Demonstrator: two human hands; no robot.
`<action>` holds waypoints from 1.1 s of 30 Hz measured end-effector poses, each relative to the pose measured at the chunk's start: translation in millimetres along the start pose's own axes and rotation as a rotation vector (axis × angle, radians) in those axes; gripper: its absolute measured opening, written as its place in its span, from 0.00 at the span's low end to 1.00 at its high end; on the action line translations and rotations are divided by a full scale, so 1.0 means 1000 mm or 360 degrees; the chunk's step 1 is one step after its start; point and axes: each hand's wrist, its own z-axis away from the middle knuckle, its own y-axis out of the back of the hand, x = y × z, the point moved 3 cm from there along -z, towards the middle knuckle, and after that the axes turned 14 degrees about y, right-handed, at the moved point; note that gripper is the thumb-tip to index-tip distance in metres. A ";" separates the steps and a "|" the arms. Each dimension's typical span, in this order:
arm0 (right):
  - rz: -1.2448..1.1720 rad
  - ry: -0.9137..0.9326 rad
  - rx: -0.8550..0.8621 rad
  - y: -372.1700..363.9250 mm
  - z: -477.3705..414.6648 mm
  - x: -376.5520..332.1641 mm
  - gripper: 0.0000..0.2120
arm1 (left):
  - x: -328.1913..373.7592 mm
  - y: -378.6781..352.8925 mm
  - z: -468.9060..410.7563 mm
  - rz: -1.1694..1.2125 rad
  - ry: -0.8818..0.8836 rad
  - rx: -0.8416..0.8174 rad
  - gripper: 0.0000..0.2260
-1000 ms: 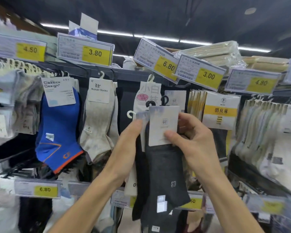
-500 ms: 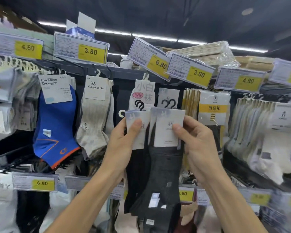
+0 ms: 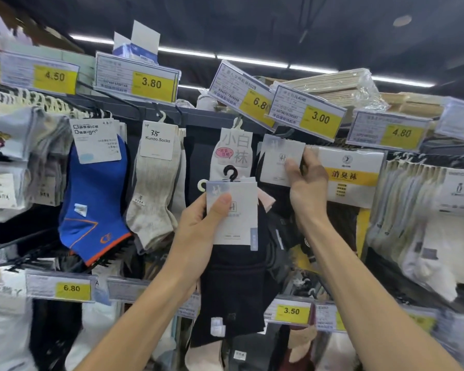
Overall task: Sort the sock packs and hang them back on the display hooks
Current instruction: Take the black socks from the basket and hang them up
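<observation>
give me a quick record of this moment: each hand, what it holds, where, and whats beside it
left hand: grips dark sock pack by its white card, in front of the rack
right hand: pinches second pack by its card, raised just below the 3.00 price tag
second pack on a hook: cannot tell
neighbours: blue sock hangs to the left; yellow-labelled pack hangs right of the right hand
left to do: dark sock pack not yet hung
</observation>
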 end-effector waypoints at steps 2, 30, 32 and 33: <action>0.0039 0.0053 -0.0087 -0.003 -0.001 0.008 0.11 | 0.000 0.000 0.000 -0.0017 -0.0001 -0.0008 0.11; 0.0247 0.0126 -0.0236 0.016 0.048 -0.030 0.19 | -0.010 0.007 -0.023 -0.0037 -0.0133 0.0068 0.10; 0.0147 0.0196 -0.0351 0.015 0.055 -0.049 0.18 | -0.010 0.005 -0.025 -0.0065 -0.0188 0.0063 0.09; 0.0118 0.0174 -0.0449 0.012 0.057 -0.053 0.17 | -0.009 0.002 -0.025 -0.0068 -0.0211 0.0044 0.09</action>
